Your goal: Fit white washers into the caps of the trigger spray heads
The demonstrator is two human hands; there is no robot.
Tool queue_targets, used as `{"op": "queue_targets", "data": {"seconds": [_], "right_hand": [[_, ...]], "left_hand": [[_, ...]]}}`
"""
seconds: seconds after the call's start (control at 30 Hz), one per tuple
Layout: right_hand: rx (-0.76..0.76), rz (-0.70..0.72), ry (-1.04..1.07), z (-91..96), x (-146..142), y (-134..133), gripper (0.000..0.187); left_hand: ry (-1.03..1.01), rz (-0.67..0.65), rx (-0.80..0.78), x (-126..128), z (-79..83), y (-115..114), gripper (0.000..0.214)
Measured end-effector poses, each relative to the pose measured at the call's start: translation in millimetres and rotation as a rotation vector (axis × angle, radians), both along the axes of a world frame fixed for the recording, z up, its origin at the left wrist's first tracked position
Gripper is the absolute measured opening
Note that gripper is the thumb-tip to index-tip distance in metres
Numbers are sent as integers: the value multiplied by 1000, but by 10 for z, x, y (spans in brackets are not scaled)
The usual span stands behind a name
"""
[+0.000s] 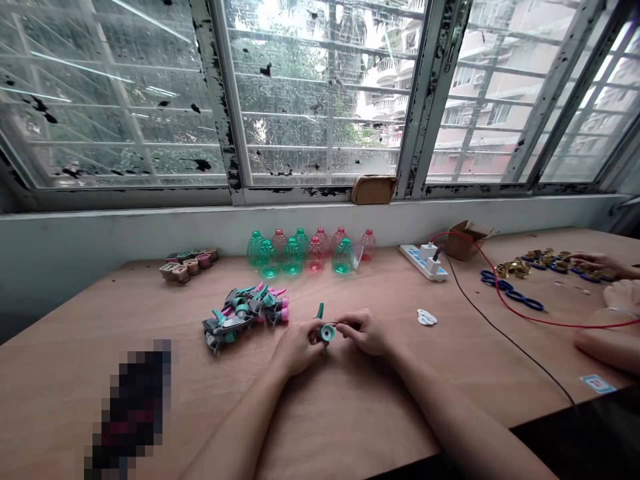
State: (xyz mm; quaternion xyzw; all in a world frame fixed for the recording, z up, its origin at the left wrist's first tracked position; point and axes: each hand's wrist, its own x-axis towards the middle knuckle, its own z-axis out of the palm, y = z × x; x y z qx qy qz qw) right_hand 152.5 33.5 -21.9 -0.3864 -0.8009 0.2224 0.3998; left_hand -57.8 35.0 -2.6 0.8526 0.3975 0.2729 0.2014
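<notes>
My left hand [303, 345] is closed around a teal and grey spray trigger head [327, 333], its round teal cap facing me and its teal lever pointing up. Close on its right, my right hand [369, 333] pinches a thin dark piece at the cap's edge; its kind is too small to make out. To the left lies a pile of similar spray trigger heads [245, 313] in grey, teal and pink. Behind my hands stand several green bottles [293, 259] and pink bottles [315, 257], all see-through and without tops.
Small stacked blocks [187, 267] sit at the back left. White discs [427, 317] lie right of my hand. Further right are a power strip [424, 262] with cables, a cardboard box [465, 241], blue scissors [513, 291], gold parts [514, 268] and another person's hands [620, 293].
</notes>
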Motion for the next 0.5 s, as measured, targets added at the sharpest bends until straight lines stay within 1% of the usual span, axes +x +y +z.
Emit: {"op": "queue_targets", "data": {"seconds": [0.1, 0.23, 0.4, 0.5], "right_hand": [[29, -24, -64, 34, 31, -7, 34], [68, -110, -204, 91, 50, -29, 34], [96, -194, -369, 134, 52, -48, 32], [133, -250, -434, 143, 44, -57, 32]], "left_hand": [[27, 93, -10, -8, 4, 6, 27], [60, 210, -10, -12, 28, -4, 24], [88, 207, -8, -12, 52, -25, 28], [104, 208, -2, -15, 46, -19, 28]]}}
